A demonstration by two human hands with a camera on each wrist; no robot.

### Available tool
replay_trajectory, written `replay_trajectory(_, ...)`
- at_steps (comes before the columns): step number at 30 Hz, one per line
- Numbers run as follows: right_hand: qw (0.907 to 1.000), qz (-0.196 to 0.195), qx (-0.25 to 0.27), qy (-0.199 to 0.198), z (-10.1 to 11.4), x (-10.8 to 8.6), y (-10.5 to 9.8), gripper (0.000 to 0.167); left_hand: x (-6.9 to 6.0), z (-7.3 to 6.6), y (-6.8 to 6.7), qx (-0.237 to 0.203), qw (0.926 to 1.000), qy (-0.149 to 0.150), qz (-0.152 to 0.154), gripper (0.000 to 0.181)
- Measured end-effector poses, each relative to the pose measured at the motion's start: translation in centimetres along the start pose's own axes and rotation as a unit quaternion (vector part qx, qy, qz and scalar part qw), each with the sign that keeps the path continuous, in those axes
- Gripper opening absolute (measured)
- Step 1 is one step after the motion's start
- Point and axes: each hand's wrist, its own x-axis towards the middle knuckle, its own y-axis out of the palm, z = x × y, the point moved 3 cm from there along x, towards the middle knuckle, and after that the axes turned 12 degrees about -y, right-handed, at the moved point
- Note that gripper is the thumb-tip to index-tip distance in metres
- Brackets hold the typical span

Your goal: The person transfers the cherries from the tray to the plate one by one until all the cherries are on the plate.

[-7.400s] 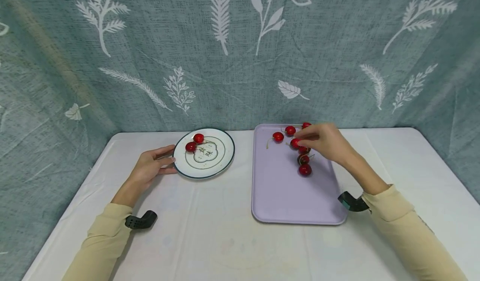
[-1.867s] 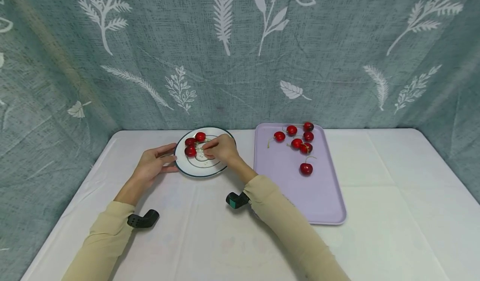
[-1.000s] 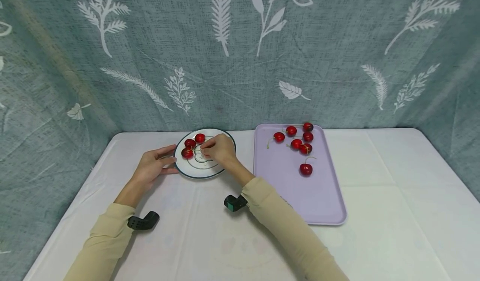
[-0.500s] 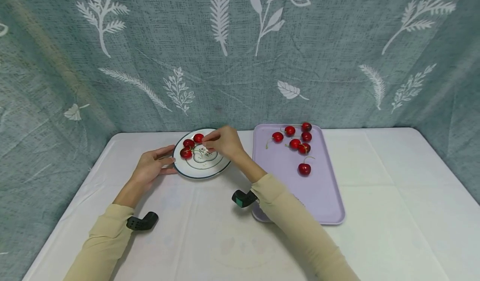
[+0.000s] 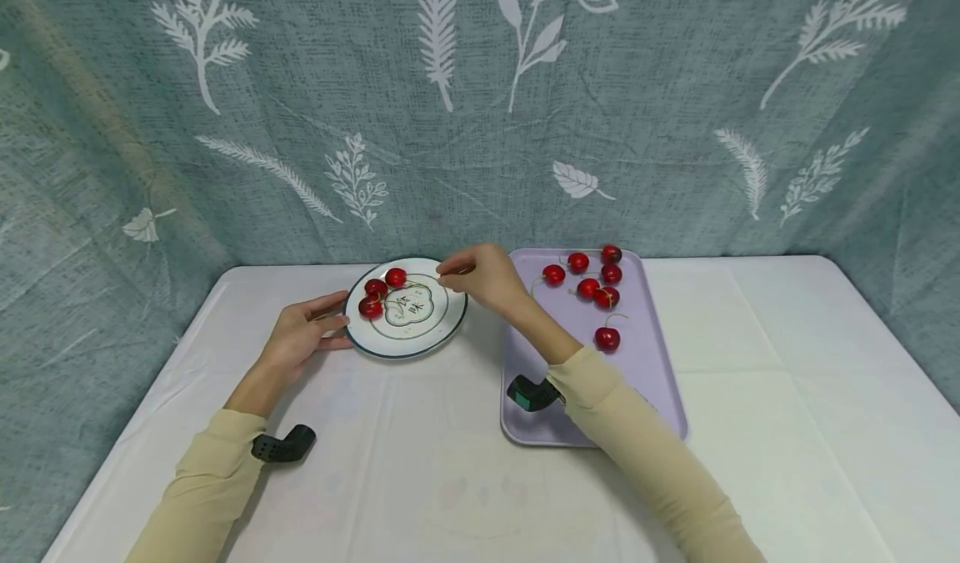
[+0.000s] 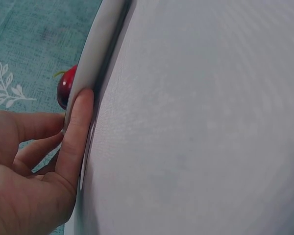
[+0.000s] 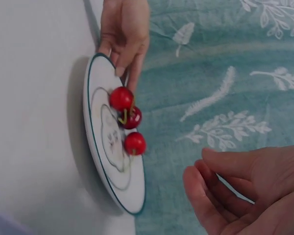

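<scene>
My left hand (image 5: 298, 329) holds the near-left rim of a white plate (image 5: 442, 329) with a dark blue-green edge. In the left wrist view one finger (image 6: 74, 132) lies along the rim's outer side and other fingertips meet its upper edge. Three red cherries with stems sit on the plate's left part: a bright one (image 5: 395, 278), a darker one (image 5: 376, 288) and a front one (image 5: 371, 307). My right hand (image 5: 486, 278) hovers over the plate's right edge. In the right wrist view its thumb and fingers are loosely bent, with nothing between them.
A lilac tray (image 5: 540, 429) lies right of the plate, partly under my right forearm. Several cherries are bunched at its far end, and a single cherry (image 5: 607, 339) sits nearer the middle. A patterned teal curtain (image 5: 480, 171) hangs behind the white-covered table (image 5: 420, 463).
My right hand went from the tray to the plate, where a third cherry now sits. The front cherry shifted slightly left. Then the hand drew away rightward. My left hand stayed at the rim.
</scene>
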Motion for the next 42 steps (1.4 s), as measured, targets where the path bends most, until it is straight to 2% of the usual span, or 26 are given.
replay_trajectory(7,0.9998,-0.012,0.011,-0.009,-0.3,-1.1,-2.3,0.02,0.0,0.0,0.0,0.001,1.0,0.004,-0.004,0.055)
replay_trajectory(11,0.9997,-0.002,0.006,-0.022,-0.6,-1.6,-3.1,0.02,0.0,0.0,0.1,0.002,1.0,-0.001,-0.007,0.055)
replay_trajectory(15,0.998,0.029,-0.039,-0.039,-1.1,-2.3,-3.6,0.02,0.0,0.0,0.2,0.001,1.0,-0.004,-0.005,0.055)
replay_trajectory(19,0.9911,0.064,-0.105,-0.05,-1.8,-3.5,-4.4,0.022,0.0,0.0,0.2,-0.001,1.0,-0.003,-0.001,0.056)
replay_trajectory(23,0.9873,0.072,-0.128,-0.061,-2.4,-4.7,-5.9,0.022,-0.1,-0.1,0.2,-0.002,1.0,-0.004,0.0,0.056)
replay_trajectory(27,0.9872,0.072,-0.125,-0.068,-2.9,-5.8,-7.5,0.021,-0.2,-0.1,0.1,0.004,1.0,-0.007,-0.004,0.056)
replay_trajectory(32,0.9881,0.105,-0.08,-0.079,-3.9,-7.1,-9.7,0.021,-0.2,-0.1,0.1,0.006,0.9999,-0.012,-0.007,0.056)
replay_trajectory(34,0.9878,0.123,-0.06,-0.075,-4.4,-7.7,-10.6,0.022,-0.2,-0.1,0.1,0.006,0.9999,-0.014,-0.007,0.056)
replay_trajectory(37,0.9878,0.136,-0.058,-0.05,-5.3,-8.6,-12.0,0.024,-0.2,-0.1,0.1,0.005,0.9999,-0.013,-0.005,0.056)
replay_trajectory(42,0.992,0.117,-0.04,0.025,-7.1,-10.1,-14.1,0.031,-0.2,-0.2,0.1,0.002,0.9999,-0.011,-0.002,0.056)
